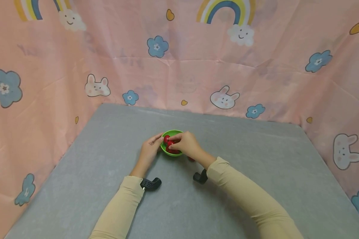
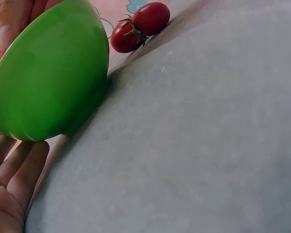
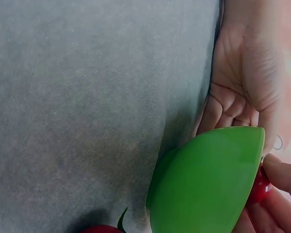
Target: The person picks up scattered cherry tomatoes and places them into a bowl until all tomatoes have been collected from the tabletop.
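A green bowl [image 1: 174, 154] stands mid-table with several red cherry tomatoes [image 1: 167, 138] inside. My left hand [image 1: 148, 151] holds the bowl's left side, its thumb at the rim and its fingers against the outer wall [image 2: 48, 73]. Over the bowl, my right hand [image 1: 186, 144] reaches in from the right and pinches a cherry tomato [image 3: 260, 187] between thumb and fingers. Beside the bowl, two more cherry tomatoes with green stems [image 2: 152, 19] lie on the table; in the head view they are mostly hidden under my right hand.
Grey cloth covers the table [image 1: 107, 132]. A pink patterned curtain [image 1: 185, 79] rises along its back and sides. Black wrist devices [image 1: 151, 184] sit at both sleeve cuffs, close over the cloth.
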A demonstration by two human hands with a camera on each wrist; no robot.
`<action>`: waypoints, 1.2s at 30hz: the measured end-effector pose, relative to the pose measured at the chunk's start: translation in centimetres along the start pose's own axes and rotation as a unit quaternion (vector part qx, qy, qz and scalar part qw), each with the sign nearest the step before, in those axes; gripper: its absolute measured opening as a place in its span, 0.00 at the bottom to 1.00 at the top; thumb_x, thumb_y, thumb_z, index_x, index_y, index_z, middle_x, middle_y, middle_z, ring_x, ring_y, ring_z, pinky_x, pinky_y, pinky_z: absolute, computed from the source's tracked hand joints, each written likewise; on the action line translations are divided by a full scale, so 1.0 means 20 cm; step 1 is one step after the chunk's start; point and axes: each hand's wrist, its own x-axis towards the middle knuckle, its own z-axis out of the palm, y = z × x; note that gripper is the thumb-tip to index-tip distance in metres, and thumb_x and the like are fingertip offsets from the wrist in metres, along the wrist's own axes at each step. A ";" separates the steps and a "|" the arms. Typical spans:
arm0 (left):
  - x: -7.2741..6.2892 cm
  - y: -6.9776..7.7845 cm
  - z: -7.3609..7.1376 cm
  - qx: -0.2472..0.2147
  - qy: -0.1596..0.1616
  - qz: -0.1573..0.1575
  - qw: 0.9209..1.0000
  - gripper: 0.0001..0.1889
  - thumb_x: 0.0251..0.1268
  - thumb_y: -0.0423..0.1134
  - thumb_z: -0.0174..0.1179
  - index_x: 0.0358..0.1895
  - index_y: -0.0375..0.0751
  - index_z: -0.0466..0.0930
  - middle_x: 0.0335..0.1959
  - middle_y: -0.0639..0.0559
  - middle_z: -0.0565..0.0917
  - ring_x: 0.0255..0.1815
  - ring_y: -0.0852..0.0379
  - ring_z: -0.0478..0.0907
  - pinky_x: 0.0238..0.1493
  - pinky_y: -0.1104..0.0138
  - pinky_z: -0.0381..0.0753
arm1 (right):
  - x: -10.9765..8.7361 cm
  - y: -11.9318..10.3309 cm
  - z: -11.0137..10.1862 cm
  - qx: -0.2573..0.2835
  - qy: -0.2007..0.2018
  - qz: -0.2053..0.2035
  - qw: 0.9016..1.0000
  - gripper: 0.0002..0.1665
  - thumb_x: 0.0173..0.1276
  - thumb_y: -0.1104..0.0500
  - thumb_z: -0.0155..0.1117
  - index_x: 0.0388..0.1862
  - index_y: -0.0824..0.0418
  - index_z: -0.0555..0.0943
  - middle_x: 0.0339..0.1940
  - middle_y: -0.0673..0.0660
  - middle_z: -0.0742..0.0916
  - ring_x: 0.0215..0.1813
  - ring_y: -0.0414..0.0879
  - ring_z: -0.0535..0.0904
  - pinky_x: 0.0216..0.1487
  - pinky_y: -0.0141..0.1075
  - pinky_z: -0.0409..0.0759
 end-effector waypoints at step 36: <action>-0.01 0.02 0.00 0.006 0.006 -0.005 1.000 0.20 0.74 0.44 0.57 0.64 0.40 0.78 0.64 0.43 0.80 0.61 0.54 0.79 0.50 0.76 0.81 | -0.04 0.11 -0.06 0.133 0.058 0.009 0.989 0.17 0.61 0.60 0.74 0.49 0.61 0.88 0.50 0.60 0.90 0.40 0.46 0.80 0.32 0.30 0.77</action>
